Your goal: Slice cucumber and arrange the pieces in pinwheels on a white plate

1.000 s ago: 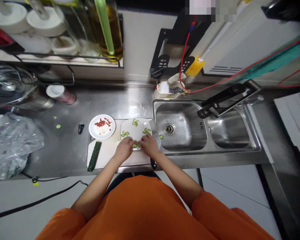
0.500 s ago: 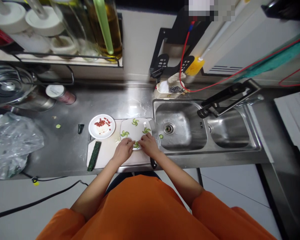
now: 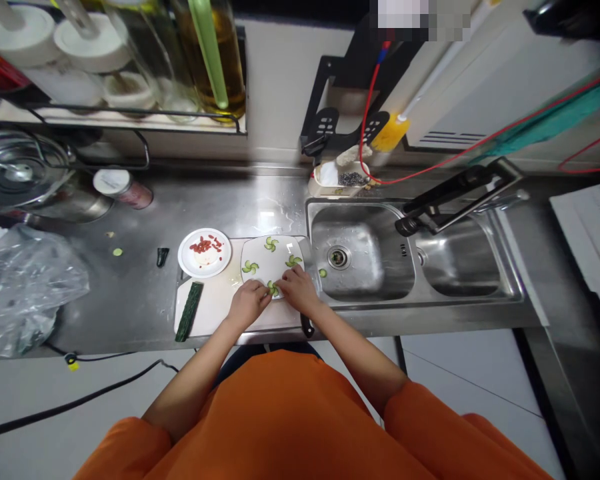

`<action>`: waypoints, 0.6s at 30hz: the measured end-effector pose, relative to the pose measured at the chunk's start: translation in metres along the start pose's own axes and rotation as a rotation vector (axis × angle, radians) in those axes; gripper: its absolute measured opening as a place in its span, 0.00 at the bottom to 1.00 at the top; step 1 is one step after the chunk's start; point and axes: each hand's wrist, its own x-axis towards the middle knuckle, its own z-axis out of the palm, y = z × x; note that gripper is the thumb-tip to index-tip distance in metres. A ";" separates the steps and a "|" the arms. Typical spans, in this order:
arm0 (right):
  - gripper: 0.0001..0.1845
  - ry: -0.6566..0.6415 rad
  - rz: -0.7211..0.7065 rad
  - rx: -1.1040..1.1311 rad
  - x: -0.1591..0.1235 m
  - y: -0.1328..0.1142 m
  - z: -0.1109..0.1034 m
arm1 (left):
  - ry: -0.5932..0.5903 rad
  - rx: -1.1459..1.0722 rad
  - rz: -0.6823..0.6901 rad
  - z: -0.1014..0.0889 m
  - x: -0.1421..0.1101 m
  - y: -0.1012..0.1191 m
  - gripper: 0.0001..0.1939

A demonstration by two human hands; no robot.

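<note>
On the near rim of a white square plate (image 3: 267,264), my left hand (image 3: 249,303) and my right hand (image 3: 300,291) flank a small pinwheel of cucumber slices (image 3: 273,288). The fingers of both hands are bent and drawn together, with the tips at the slices from either side. Three more such pinwheels lie on the plate, at its far, left and right sides. Beneath the plate is a white cutting board (image 3: 215,320), and a length of dark green cucumber (image 3: 189,312) rests on the board's left part. My fingers partly cover the near pinwheel.
A round white plate (image 3: 182,261) with red berries overlaps the board's far left corner. A black knife handle (image 3: 307,327) sticks out at the near right. The double sink (image 3: 370,248) adjoins on the right. Plastic bags (image 3: 35,287) lie far left, near a cucumber end (image 3: 163,257).
My left fingertips have shifted slightly, and more of the near pinwheel shows between the hands. The plates, board and cucumber stay where they were.
</note>
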 end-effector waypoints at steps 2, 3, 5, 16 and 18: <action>0.11 0.002 -0.002 -0.005 0.000 0.001 0.000 | -0.006 -0.014 0.010 -0.002 0.000 -0.001 0.09; 0.11 0.003 -0.005 -0.009 0.000 0.001 -0.001 | -0.008 -0.021 0.017 -0.002 0.000 -0.001 0.09; 0.11 0.003 -0.013 -0.017 0.000 0.002 -0.001 | -0.015 -0.031 0.030 -0.003 -0.001 -0.002 0.09; 0.12 -0.001 -0.015 -0.031 -0.002 0.002 -0.001 | -0.047 -0.035 0.038 -0.006 -0.001 -0.001 0.09; 0.12 0.000 -0.013 -0.024 -0.003 0.001 -0.003 | -0.051 -0.037 0.035 -0.008 -0.001 0.000 0.10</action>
